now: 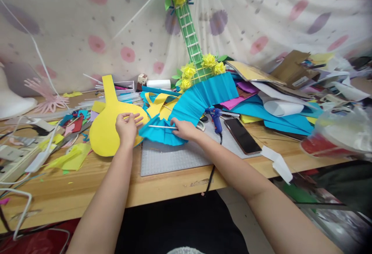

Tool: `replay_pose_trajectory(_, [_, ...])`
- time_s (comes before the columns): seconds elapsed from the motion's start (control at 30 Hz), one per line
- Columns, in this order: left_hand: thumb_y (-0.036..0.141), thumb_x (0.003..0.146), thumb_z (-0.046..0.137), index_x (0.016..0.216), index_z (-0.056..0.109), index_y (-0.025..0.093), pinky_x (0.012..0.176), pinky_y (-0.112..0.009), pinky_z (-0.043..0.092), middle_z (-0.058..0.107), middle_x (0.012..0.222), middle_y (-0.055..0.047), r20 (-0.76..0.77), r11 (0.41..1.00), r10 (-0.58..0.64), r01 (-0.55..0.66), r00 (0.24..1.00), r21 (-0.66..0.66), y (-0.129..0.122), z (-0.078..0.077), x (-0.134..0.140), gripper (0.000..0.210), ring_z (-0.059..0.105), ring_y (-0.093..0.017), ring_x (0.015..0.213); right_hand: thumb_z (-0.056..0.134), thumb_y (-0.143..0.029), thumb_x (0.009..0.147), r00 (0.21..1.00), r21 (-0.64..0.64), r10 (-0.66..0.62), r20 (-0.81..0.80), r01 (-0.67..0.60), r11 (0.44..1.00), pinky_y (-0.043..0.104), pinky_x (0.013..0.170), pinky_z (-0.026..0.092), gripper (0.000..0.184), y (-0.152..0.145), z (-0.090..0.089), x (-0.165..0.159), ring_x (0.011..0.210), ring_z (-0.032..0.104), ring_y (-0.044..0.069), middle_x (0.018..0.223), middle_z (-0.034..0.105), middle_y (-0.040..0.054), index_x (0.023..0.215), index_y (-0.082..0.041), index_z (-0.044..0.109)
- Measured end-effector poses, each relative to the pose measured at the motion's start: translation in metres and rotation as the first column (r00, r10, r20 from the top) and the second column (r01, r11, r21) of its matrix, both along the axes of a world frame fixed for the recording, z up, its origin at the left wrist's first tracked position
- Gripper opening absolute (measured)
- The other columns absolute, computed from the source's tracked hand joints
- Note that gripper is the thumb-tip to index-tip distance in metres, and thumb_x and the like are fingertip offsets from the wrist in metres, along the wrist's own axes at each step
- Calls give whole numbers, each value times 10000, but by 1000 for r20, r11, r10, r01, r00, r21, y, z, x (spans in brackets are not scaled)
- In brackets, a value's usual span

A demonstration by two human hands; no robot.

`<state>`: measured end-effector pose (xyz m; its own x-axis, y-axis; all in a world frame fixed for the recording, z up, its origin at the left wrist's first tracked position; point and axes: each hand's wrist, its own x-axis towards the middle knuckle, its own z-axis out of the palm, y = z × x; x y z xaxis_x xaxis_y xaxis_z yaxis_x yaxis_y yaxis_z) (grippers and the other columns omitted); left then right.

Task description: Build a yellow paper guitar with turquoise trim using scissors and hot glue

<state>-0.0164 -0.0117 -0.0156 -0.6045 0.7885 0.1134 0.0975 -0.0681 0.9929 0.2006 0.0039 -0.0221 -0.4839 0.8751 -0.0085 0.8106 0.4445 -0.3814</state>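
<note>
My right hand [183, 130] is closed on one end of a thin white stick [161, 127], which points left across blue pleated crepe paper [162, 135]. The pleated strip [188, 104] curves up and to the right behind that hand. My left hand [127, 127] is over a yellow lute-shaped cutout [101, 130], its fingers apart and slightly bent, with nothing visible in them. Yellow paper pieces [164, 108] lie behind the crepe paper. A grey cutting mat [171, 159] is partly under the blue paper.
A green paper guitar neck [190, 37] with yellow paper flowers leans at the back. To the right are a blue glue gun [215, 120], a phone [242, 135], stacked paper [279, 116] and a plastic tub [328, 145]. Scissors [69, 133], scraps and cables lie left.
</note>
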Motion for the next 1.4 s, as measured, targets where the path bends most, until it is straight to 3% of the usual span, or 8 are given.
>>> replay_pose_trajectory(0.17, [169,764,537,799,469,180,560,-267,513,645,777,-53,62,991,-124,126,990,-38,-6,14,-7,77,645,-142,628,601,-463,752,982,-56,-94,-162,86,995,240,558,343,317,17,21,11,715,577,172,809,648,6,960,-227,567])
replay_pose_trajectory(0.33, [179,641,668,767,558,181,577,-257,493,607,724,-14,-211,982,-176,155,962,-113,11,22,-7,167,604,-139,637,523,-333,819,935,44,-252,-250,271,962,247,612,396,174,78,42,5,790,599,179,880,676,37,855,-197,626])
replay_pose_trajectory(0.47, [374,747,613,700,604,185,631,-323,460,603,637,-43,-498,873,-464,283,733,-397,13,22,31,195,592,-193,616,456,-203,835,941,148,-318,-116,332,931,293,718,441,241,136,46,-8,914,614,228,995,681,92,959,-195,663])
replay_pose_trajectory(0.6, [430,756,617,1061,582,174,861,-368,407,589,1099,-156,-701,813,-578,374,418,-447,12,18,83,400,523,-293,1072,431,-153,841,950,193,-308,56,292,937,341,794,451,304,175,38,-20,970,610,262,1037,666,160,1040,-153,662])
replay_pose_trajectory(0.77, [498,686,673,1223,443,106,888,-406,375,498,1187,-233,-659,722,-691,239,299,-649,17,15,115,703,449,-354,1131,393,-99,836,950,213,-302,75,281,936,398,806,449,338,186,30,-29,968,610,297,1033,657,202,1048,-115,655])
replay_pose_trajectory(1.1, [142,736,534,1103,476,145,784,-342,402,595,995,-127,-579,731,-673,298,460,-614,31,15,107,372,555,-260,959,478,-188,813,976,246,-198,-87,214,945,346,875,451,413,163,56,-18,1049,584,247,1148,645,76,1214,-207,571])
replay_pose_trajectory(1.23, [100,658,548,969,481,183,599,-269,384,523,700,17,-415,803,-596,492,687,-337,42,37,83,329,518,-145,642,516,-178,790,978,125,-41,-204,68,990,282,875,455,335,149,79,7,1002,612,188,1079,678,45,1098,-180,648])
replay_pose_trajectory(1.4, [34,578,527,857,488,193,504,-223,300,453,601,64,-198,872,-466,485,863,64,50,89,39,324,417,-87,507,581,-259,775,952,98,-192,-240,221,970,312,855,470,325,133,103,48,986,619,202,1069,675,77,1074,-152,653])
